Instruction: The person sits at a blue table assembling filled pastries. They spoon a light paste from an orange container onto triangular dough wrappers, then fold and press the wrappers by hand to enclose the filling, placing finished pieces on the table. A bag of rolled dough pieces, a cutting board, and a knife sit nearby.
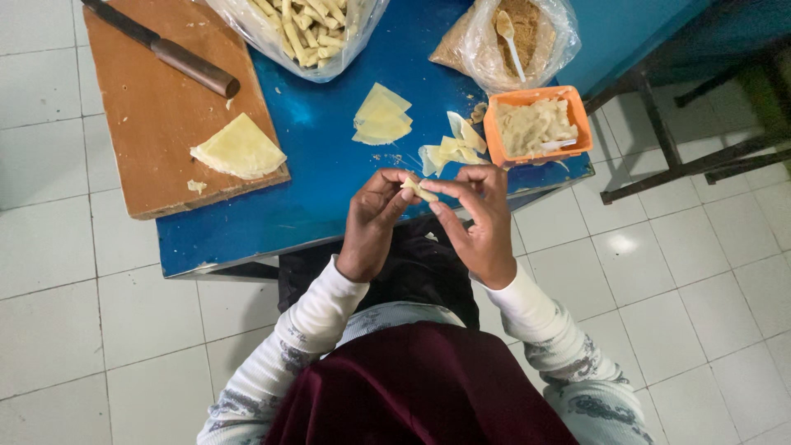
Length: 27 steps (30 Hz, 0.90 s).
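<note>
Both hands meet over the near edge of a blue table (321, 173). My left hand (371, 222) and my right hand (478, 222) pinch a small pale piece of dough wrapper (418, 189) between their fingertips. Just beyond my fingers lie several cut wrapper pieces (449, 148). An orange square tub of pale filling (535, 125), with a white spoon in it, stands to the right of them. A stack of triangular wrappers (381, 115) rests further back on the table.
A wooden cutting board (156, 115) at the left bears a wedge of dough sheets (239, 148) and a knife (165, 49). A clear bag of rolled sticks (305, 29) and a bag of brown crumbs with a spoon (515, 33) stand at the back. White tiled floor surrounds the table.
</note>
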Motion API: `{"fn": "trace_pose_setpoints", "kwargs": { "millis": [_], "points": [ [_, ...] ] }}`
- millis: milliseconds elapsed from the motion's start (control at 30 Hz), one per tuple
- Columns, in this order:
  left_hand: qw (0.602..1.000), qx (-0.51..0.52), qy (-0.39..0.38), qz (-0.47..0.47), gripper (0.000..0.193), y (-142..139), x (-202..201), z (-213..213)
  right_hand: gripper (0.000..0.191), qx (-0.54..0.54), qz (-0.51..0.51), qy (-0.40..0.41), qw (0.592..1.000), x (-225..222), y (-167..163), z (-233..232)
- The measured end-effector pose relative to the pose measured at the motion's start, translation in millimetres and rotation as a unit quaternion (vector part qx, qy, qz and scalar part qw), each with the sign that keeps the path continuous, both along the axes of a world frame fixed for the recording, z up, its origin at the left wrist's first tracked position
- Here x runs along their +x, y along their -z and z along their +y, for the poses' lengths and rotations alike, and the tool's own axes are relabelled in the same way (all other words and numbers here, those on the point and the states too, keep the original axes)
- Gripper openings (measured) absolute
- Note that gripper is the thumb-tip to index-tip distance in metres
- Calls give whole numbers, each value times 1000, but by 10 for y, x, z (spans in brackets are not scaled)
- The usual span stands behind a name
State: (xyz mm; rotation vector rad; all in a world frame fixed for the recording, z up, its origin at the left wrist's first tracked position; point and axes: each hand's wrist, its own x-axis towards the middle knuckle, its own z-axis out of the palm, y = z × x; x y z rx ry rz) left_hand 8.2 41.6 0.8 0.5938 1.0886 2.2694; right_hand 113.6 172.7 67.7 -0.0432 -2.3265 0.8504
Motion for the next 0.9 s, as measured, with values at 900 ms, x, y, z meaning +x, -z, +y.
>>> {"fn": "trace_pose_setpoints", "kwargs": {
  "millis": [900],
  "points": [
    [1000,20,17,-4,16,-29,20,-83,33,84,60,29,994,-17,159,-56]
  ]
}}
